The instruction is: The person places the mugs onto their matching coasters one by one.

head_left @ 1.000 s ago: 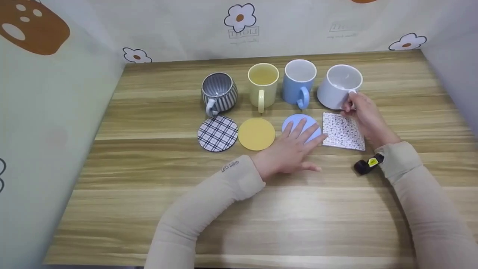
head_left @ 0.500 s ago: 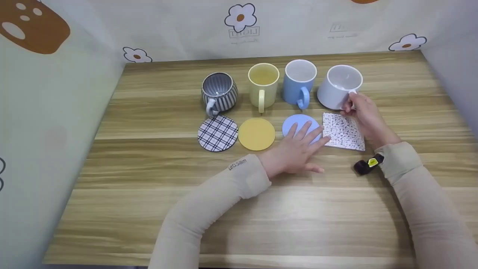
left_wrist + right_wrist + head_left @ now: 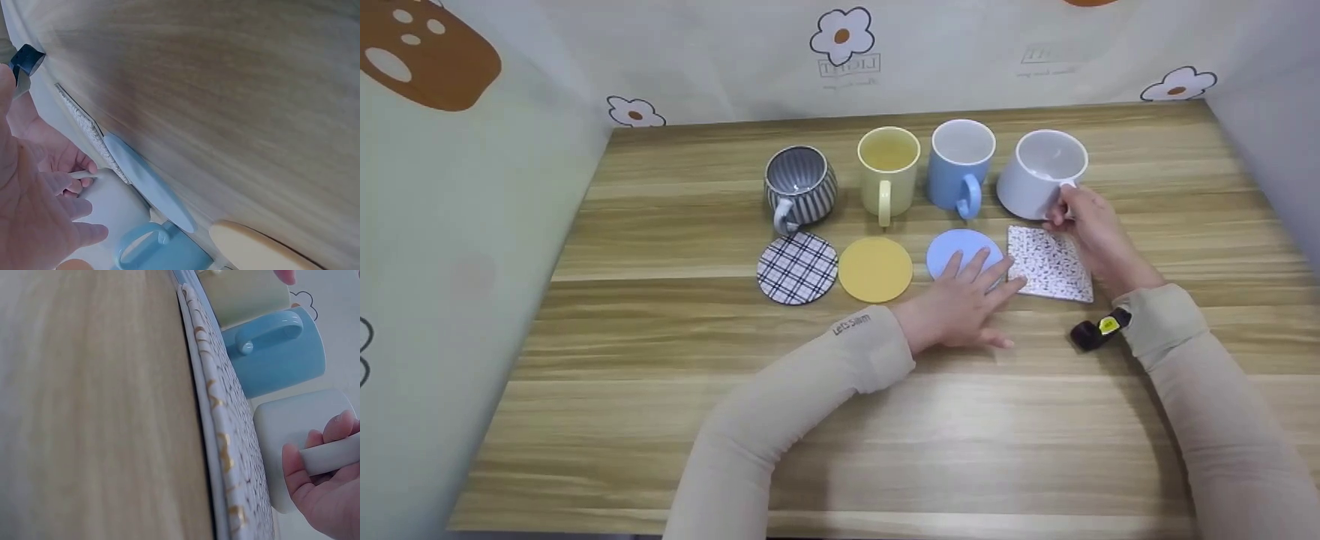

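Observation:
At the right end of a row of mugs stands a white mug [image 3: 1024, 187]. My right hand [image 3: 1099, 236] grips its handle, fingers curled round it in the right wrist view. Just in front of this mug lies a square white patterned coaster [image 3: 1050, 266]. My left hand [image 3: 960, 307], fingers spread and fairly straight, hovers over the near part of the round blue coaster [image 3: 958, 247] and beside the square one; it holds nothing. In the left wrist view a gap shows between this hand and the blue coaster [image 3: 149, 183]. Behind that coaster is a blue mug [image 3: 949, 180].
A yellow mug [image 3: 900, 195] and a grey striped mug [image 3: 816, 199] continue the row leftward. Before them lie a round yellow coaster [image 3: 875, 270] and a round plaid coaster [image 3: 797, 268]. A black device [image 3: 1087, 335] sits at the right wrist. Patterned walls [image 3: 735, 60] border the wooden table [image 3: 622, 360].
My left hand has shifted a little to the right and nearer to me, uncovering more of the blue coaster. The right hand keeps its grip on the white mug's handle without visible movement.

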Action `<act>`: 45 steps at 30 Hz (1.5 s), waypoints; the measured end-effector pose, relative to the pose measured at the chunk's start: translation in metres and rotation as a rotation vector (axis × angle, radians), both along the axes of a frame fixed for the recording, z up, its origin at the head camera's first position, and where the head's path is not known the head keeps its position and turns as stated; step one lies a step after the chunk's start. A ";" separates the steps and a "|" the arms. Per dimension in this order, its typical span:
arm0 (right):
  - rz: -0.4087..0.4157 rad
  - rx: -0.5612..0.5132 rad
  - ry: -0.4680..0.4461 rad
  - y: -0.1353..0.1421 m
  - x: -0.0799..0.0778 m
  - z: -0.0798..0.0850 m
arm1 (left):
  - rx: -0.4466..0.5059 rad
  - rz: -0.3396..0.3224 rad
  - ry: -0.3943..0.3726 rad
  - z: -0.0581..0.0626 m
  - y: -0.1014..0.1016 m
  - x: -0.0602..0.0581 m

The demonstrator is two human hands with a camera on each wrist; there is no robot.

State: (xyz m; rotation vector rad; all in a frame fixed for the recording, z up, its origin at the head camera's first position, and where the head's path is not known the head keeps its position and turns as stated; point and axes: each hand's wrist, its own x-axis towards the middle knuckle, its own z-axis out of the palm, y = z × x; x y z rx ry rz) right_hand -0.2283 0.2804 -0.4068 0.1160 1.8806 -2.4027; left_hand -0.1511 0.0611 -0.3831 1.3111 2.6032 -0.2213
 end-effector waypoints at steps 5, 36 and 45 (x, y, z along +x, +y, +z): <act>0.000 -0.003 0.006 0.000 0.000 0.000 | -0.022 -0.013 0.018 -0.002 0.004 0.000; -0.015 0.023 -0.022 -0.002 0.000 0.001 | -0.128 0.071 -0.126 -0.012 0.024 -0.006; -0.012 0.030 -0.009 -0.002 -0.001 0.002 | -0.153 0.077 -0.099 -0.008 0.028 -0.005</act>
